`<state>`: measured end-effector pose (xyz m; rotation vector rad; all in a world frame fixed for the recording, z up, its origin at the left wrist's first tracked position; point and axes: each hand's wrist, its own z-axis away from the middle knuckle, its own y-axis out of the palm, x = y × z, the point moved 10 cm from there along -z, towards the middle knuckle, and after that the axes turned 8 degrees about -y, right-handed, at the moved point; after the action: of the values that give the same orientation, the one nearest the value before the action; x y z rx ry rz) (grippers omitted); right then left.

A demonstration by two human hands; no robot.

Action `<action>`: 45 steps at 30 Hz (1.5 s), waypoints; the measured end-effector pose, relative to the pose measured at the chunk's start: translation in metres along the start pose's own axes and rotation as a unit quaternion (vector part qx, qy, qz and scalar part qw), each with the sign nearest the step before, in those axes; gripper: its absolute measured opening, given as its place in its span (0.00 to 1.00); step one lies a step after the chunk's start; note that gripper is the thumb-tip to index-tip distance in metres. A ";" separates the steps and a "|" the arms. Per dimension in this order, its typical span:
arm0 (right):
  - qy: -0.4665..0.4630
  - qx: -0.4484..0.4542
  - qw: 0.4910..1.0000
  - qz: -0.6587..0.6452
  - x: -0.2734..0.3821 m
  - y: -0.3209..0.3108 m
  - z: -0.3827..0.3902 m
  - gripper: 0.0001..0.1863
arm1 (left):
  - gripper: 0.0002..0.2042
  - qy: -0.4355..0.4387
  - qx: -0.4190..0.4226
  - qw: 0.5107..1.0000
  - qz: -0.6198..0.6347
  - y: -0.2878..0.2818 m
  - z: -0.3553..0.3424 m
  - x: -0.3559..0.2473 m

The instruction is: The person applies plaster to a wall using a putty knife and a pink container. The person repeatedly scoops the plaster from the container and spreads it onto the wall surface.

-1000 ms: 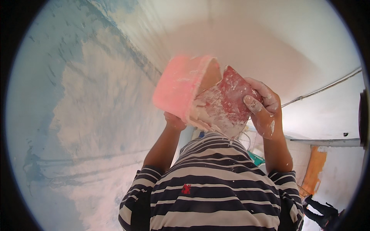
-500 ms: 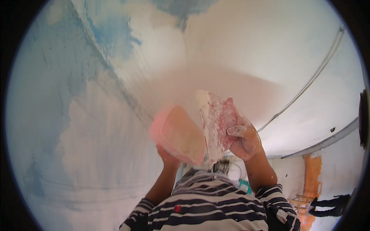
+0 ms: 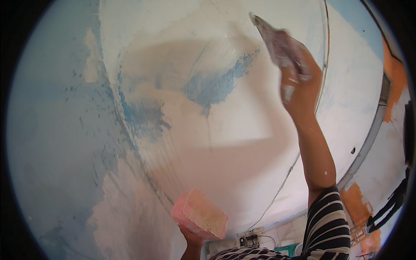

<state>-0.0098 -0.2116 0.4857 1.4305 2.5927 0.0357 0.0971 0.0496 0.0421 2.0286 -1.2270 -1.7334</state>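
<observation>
My left hand (image 3: 193, 236) supports a pink plastic tub (image 3: 200, 214) from beneath and the side, low in the view. Pale paste coats the tub's inside; most of the left fingers are hidden behind it. My right arm reaches up, and my right hand (image 3: 301, 78) is wrapped around a paste-smeared putty knife (image 3: 271, 41). The blade's edge points to the upper left, against or close to the wall (image 3: 242, 125); I cannot tell if it touches. White smears mark the right hand. Blue patches (image 3: 212, 89) show through the wall's whitish coat, left of and below the knife.
A wall corner (image 3: 125, 125) runs down the left, beside a blue-grey wall. On the right a thin cable (image 3: 323, 84) runs down the wall. Lower right are orange-painted patches (image 3: 357, 201) and a person's dark-clothed legs (image 3: 392, 199). A teal object (image 3: 286, 250) lies below.
My right hand with the putty knife has risen from beside the tub to the upper wall. The tub in my left hand now sits lower in view, and more upper wall shows.
</observation>
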 end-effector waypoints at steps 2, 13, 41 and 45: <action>-0.116 0.042 0.989 0.083 0.011 0.033 0.000 0.22 | 0.39 0.002 -0.003 1.000 -0.004 -0.012 0.005 0.005; -0.228 0.135 0.893 0.363 -0.013 0.114 -0.013 0.31 | 0.40 -0.018 -0.053 0.998 0.013 -0.047 0.016 0.001; -0.176 0.260 0.870 0.381 -0.006 0.134 -0.002 0.21 | 0.39 -0.042 -0.097 0.993 0.056 -0.077 0.013 0.024; -0.284 0.346 0.875 0.183 0.069 0.174 0.101 0.23 | 0.39 -0.042 -0.100 0.993 0.048 -0.079 0.017 0.013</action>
<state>0.1170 -0.0662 0.3945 1.7589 1.8695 -1.1779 0.1174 0.0968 -0.0215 1.7706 -1.1049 -1.8318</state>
